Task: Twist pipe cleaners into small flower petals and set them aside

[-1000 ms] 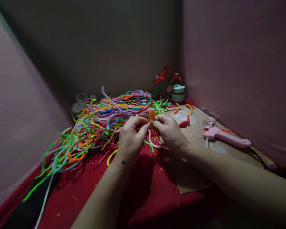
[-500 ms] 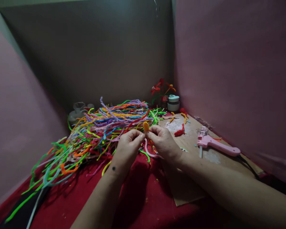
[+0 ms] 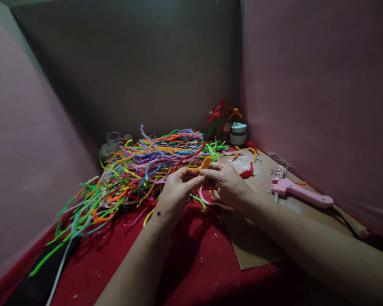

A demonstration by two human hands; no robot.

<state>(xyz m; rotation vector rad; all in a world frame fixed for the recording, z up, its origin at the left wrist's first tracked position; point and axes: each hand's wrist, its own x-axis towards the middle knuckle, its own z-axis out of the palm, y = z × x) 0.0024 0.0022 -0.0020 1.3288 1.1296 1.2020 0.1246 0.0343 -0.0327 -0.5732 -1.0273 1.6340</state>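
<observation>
Between the fingertips of both hands is an orange pipe cleaner, bent into a small loop that points up and to the right. My left hand pinches its lower left part with thumb and forefinger. On the other side my right hand grips the loop's base, its fingers closed. The lower end of the piece is hidden behind the fingers. Just behind and left of the hands spreads a large heap of coloured pipe cleaners. A pale pink pipe cleaner lies under my right hand.
A pink hot glue gun rests on a brown board at the right. Near it lies a red fuzzy piece. At the back stand a lidded jar and red and orange pipe-cleaner flowers. Red cloth covers the table.
The orange pipe cleaner has tilted from upright to leaning right, and more of its loop shows. Both hands have turned slightly around it. The whole view has shifted a little.
</observation>
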